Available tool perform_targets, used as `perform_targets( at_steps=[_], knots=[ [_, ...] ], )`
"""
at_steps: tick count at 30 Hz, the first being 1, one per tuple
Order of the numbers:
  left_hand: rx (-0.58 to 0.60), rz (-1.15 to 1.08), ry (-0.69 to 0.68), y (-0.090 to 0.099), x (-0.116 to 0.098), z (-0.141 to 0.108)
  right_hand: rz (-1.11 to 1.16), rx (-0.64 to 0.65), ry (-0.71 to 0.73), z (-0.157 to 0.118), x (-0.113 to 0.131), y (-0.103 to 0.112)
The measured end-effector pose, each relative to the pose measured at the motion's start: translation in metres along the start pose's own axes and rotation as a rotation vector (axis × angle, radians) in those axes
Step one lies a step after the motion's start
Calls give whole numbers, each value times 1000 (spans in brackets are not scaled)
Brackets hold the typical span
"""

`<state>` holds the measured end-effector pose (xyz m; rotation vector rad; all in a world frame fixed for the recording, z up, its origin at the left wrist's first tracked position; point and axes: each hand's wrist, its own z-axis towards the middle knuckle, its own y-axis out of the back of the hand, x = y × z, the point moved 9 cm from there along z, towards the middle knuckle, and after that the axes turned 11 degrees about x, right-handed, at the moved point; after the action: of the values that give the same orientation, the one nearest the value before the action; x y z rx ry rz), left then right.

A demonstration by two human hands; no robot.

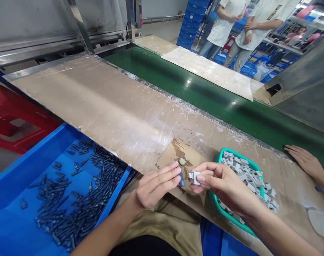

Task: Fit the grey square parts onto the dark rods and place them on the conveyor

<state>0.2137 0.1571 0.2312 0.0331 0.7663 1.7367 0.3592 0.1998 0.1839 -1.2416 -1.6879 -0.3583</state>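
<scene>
Near the table's front edge, my left hand [159,183] grips a small dark blue plastic part [181,179] behind its straightened fingers. Just to the right, my right hand [218,179] pinches a light grey plastic block [194,177] between thumb and fingers. The two parts are close together with a narrow gap between them. Beyond them, a round metal-rimmed cap [182,161] sits on a stained piece of cardboard [166,156]. A green basket [218,156] beside my right hand holds many grey blocks [242,170] like the one I hold.
A blue bin [25,160] of dark parts stands at left, below the table [98,96]. Behind the table runs a green conveyor belt [183,81]. Another person's hand [306,161] rests at its right edge. Two people stand beyond, near stacked blue crates [192,21].
</scene>
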Motion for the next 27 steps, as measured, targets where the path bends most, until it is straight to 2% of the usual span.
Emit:
perform_targets(
  at_steps=[5,11,16,21,27],
  knots=[
    [84,22,26,-3,-5,5,-16,17,-24,0,-4,0],
    [130,88,8,-6,-9,13,-23,11,-36,-2,-7,2],
    [59,128,-229,-5,-18,14,-64,-5,-67,-6,-3,4],
    [275,85,-266,-10,-13,26,-50,-9,-95,-5,0,5],
    [336,199,-444,-3,-21,38,0,19,-87,0,5,0]
  ],
)
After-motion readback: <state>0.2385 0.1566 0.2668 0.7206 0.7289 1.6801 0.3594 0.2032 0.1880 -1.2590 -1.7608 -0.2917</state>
